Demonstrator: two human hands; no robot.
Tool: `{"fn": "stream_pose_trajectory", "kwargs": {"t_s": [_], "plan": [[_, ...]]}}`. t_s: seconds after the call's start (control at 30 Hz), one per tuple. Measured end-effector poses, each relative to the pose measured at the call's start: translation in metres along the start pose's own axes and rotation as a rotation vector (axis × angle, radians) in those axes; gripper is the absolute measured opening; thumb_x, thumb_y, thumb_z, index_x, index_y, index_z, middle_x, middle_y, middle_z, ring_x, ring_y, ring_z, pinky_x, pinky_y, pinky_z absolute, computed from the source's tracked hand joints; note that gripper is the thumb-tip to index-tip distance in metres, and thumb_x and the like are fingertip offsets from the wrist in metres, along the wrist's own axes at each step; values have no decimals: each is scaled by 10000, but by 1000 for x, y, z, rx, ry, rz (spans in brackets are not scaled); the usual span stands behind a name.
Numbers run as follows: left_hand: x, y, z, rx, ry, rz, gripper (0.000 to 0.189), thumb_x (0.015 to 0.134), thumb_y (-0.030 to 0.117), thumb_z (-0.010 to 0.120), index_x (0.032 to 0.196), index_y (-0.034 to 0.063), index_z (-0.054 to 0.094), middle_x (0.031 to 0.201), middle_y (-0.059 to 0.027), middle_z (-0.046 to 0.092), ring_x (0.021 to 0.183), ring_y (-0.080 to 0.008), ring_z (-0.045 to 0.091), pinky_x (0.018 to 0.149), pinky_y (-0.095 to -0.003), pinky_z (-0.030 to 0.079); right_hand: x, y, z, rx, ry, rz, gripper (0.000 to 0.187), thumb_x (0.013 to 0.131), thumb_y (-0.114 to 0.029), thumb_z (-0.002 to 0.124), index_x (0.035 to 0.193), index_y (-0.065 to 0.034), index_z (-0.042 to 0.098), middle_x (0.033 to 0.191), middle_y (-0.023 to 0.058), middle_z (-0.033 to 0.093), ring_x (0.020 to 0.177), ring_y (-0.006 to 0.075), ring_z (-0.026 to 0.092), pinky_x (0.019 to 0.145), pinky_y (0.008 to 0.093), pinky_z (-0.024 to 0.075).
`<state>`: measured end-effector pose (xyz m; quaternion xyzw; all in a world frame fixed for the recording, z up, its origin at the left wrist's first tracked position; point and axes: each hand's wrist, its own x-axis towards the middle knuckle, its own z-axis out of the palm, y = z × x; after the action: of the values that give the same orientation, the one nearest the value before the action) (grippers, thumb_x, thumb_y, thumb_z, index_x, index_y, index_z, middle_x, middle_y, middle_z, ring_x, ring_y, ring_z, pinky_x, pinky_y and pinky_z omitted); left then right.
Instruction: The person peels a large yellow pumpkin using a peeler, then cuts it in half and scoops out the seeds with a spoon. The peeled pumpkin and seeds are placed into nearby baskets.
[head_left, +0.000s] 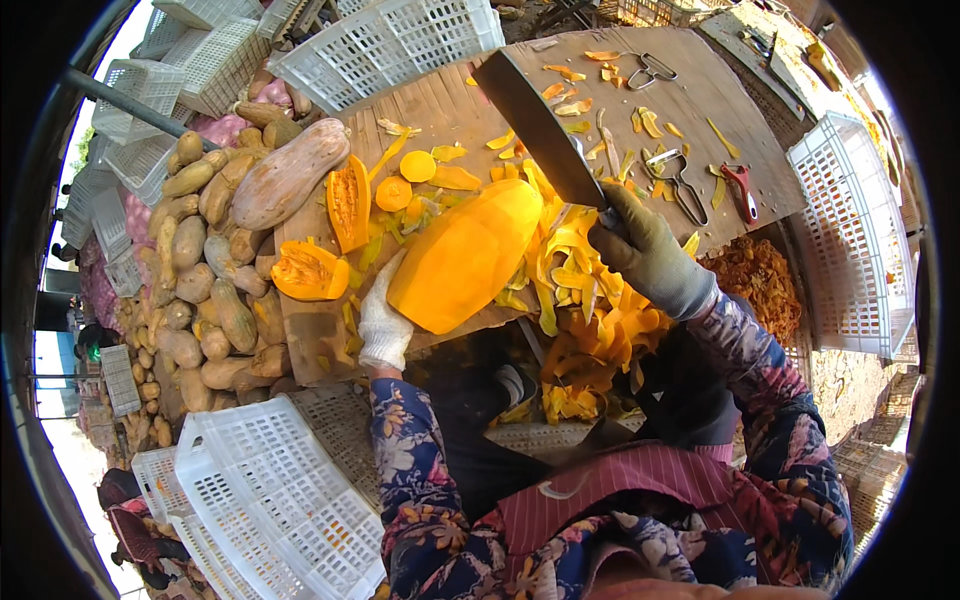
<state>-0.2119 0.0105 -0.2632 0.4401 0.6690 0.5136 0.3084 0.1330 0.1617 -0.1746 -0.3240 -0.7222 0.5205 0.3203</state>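
My left hand, in a white knit glove, grips the lower left side of a large peeled orange squash. The squash lies tilted on the wooden board. In my gloved right hand is the handle of a cleaver, its broad dark blade raised beyond the squash and slanting up to the left. Two cut-open squash pieces with exposed seed cavities lie left of the squash. Near them are two round orange cut pieces. Curled peelings heap between the squash and my right hand, spilling over the board's edge.
An unpeeled squash lies on the board's left end, beside a large pile of squashes. Peelers, one red-handled peeler, and scraps lie at the right. White plastic crates stand around; orange pulp sits below right.
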Motion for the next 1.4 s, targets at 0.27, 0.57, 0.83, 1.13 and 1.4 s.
{"fn": "stream_pose_trajectory", "kwargs": {"t_s": [0.27,0.57,0.83,1.13,1.4], "plan": [[16,3,3,-737,60,-333,435,1090,212,357,1432,-25,485,1464,-150,522,1331,-264,511,1135,-381,399,30,27,18,-283,-354,561,404,955,-237,596,1279,-3,542,919,175,686,759,214,669,676,357,536],[12,-11,-4,-631,57,-269,438,1082,237,375,1417,-12,509,1426,-144,559,1308,-262,537,1121,-387,417,46,42,27,-466,-498,367,386,926,-194,588,1266,-12,564,990,178,691,878,283,691,723,379,540],[-1,-40,0,-592,189,-249,426,1073,230,401,1418,-1,496,1389,-145,583,1285,-292,550,1105,-386,432,51,51,17,-285,-414,450,396,930,-174,559,1279,11,537,951,144,626,820,237,622,697,355,504],[-22,-35,-10,-716,300,-607,444,1057,336,430,1394,60,514,1359,-101,611,1190,-294,617,971,-444,527,30,81,22,-65,-216,518,387,943,-214,565,1297,-62,579,825,109,670,691,201,648,639,349,521],[-35,-19,-5,-616,282,-739,393,1007,454,501,1259,162,575,1045,-65,722,642,-208,660,384,-276,351,18,84,26,101,-106,452,413,925,-169,599,1320,-56,561,807,62,618,668,133,591,621,310,501]]}}
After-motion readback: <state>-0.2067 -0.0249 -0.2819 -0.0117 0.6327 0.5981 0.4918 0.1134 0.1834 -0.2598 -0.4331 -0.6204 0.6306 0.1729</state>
